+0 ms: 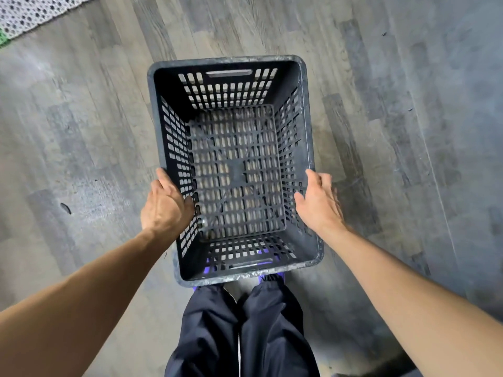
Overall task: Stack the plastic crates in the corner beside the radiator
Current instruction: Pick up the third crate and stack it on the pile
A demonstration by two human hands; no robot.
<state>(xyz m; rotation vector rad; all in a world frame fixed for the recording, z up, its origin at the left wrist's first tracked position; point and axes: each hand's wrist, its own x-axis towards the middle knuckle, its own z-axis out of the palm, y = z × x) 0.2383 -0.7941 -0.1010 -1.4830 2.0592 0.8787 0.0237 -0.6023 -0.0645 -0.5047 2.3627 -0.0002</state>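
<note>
Both arms reach forward and down. The left hand (166, 206) grips the left rim of the black plastic crate (236, 170), thumb inside. The right hand (318, 202) is spread loose at the right rim. The crate is before the legs, above the wooden floor (81, 131).

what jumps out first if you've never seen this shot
An empty black slotted crate fills the middle of the view, over a grey plank floor. The left hand grips its left wall, thumb inside, while the right hand lies open at the right rim. A white patterned mat shows top left.
</note>
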